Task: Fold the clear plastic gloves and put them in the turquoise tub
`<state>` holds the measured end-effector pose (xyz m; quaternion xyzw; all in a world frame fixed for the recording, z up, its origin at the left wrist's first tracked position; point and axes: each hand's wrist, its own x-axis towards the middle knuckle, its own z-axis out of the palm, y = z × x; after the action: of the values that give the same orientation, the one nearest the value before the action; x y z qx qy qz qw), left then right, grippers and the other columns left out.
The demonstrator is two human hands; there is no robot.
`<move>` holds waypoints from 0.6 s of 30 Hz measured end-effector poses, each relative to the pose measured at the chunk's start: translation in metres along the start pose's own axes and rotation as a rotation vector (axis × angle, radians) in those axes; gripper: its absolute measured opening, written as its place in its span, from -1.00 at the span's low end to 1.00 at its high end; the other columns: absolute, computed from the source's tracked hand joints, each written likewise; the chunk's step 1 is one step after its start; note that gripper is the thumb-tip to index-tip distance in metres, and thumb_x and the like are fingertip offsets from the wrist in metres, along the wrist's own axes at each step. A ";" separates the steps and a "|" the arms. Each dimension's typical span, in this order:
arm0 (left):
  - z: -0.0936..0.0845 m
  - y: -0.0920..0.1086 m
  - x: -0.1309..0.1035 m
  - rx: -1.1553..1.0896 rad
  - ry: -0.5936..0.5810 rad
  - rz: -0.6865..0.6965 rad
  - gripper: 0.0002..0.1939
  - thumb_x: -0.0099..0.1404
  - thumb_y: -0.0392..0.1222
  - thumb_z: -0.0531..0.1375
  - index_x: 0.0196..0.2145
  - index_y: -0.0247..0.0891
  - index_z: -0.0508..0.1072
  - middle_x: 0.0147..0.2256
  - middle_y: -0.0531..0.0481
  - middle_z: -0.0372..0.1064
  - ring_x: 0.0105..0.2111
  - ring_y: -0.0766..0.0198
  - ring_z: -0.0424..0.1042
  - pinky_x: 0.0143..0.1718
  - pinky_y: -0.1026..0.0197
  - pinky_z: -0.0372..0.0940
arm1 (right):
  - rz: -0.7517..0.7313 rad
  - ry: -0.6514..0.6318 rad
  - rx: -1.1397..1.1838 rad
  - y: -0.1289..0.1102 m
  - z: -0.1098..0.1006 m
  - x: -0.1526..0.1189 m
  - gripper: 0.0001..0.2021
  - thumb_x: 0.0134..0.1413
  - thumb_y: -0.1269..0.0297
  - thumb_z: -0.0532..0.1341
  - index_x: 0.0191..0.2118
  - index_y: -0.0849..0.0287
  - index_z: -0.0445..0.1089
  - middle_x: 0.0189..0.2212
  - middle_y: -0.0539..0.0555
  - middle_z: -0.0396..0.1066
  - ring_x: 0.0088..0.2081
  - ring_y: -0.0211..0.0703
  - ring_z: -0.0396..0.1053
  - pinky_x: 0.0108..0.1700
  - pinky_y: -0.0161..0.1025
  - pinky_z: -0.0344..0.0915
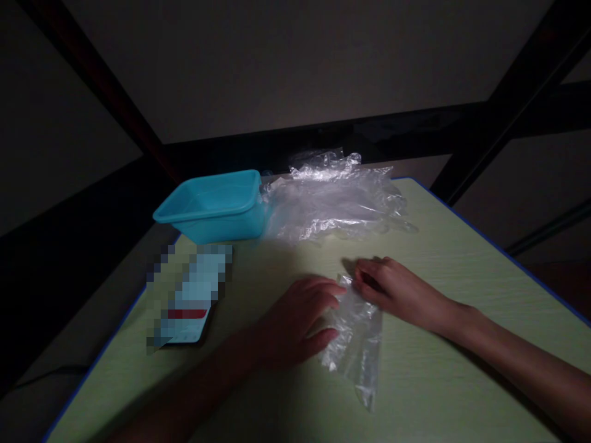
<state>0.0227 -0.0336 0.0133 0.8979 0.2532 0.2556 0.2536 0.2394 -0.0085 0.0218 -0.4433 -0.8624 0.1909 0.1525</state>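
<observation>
Clear bag point(354, 335), lower centre. Your left hand point(300, 317): grip loosely open at its left edge. Your right hand point(392, 288): grip curled at top edge, hold unclear. Hazard: thin film could tear if pulled unevenly.

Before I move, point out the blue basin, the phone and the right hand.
Blue basin point(217, 226), head view, front wall.
Phone point(191, 326), head view, screen.
Right hand point(392, 284), head view, back.

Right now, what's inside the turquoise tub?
Turquoise tub: its far inner wall shows, and no contents are visible. The near wall covers at least part of the bottom, so anything lying low there can't be ruled out.
</observation>
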 end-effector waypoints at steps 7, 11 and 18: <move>0.002 0.003 0.002 0.045 -0.138 -0.036 -0.67 0.24 -0.16 0.12 -0.07 -0.25 0.14 0.17 -0.28 0.08 0.22 0.07 -0.05 0.22 -0.13 -0.23 | 0.034 -0.018 0.038 0.001 -0.001 0.000 -0.86 0.10 0.36 0.01 -0.47 0.16 0.15 -0.63 -0.04 0.21 -0.60 -0.31 0.14 -0.51 -0.31 -0.01; 0.002 0.003 0.004 0.074 -0.178 -0.082 -0.62 0.23 -0.14 0.11 -0.02 -0.25 0.13 0.20 -0.28 0.02 0.25 0.02 -0.12 0.21 -0.19 -0.24 | 0.044 -0.009 0.021 0.000 -0.001 0.000 -0.85 0.09 0.37 0.01 -0.49 0.15 0.11 -0.64 -0.04 0.19 -0.61 -0.32 0.13 -0.53 -0.31 -0.02; 0.003 0.005 0.008 0.107 -0.189 -0.125 -0.58 0.22 -0.11 0.13 0.00 -0.28 0.16 0.20 -0.29 0.03 0.24 -0.01 -0.11 0.21 -0.19 -0.22 | 0.054 -0.004 0.005 0.000 0.000 0.002 -0.86 0.08 0.35 0.01 -0.48 0.16 0.13 -0.64 -0.03 0.22 -0.61 -0.31 0.14 -0.53 -0.31 -0.02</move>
<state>0.0319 -0.0338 0.0164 0.9126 0.2970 0.1398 0.2435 0.2390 -0.0069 0.0219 -0.4659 -0.8499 0.1979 0.1466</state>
